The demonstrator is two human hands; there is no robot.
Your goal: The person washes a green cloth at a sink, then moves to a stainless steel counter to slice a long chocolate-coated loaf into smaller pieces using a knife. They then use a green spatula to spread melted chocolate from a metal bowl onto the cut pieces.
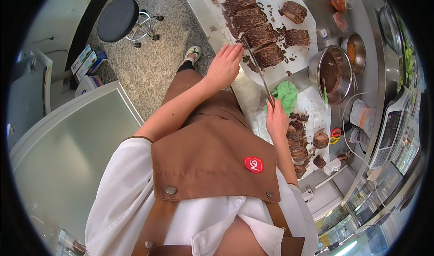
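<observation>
My right hand [277,120] grips the handle of a long-bladed knife [259,66]. Its blade slants across the edge of white parchment paper [301,57], beside a row of chocolate-coated cake pieces [259,34] with cuts between them. Held flat with fingers together, my left hand [225,65] has its fingertips by the blade's far end; whether they touch the blade or the cake I cannot tell. Two separate pieces lie on the paper's right side, one a chocolate cake chunk [294,12] with a paler cut face. Dark crumbs are scattered around them.
Beside the knife handle lies a green cloth [286,95]. A steel bowl of melted chocolate [330,73], a smaller steel bowl [354,52], scissors [335,135] and a digital scale [390,130] stand to the right. More sliced cake [297,144] lies nearer me. A stool [118,18] stands left.
</observation>
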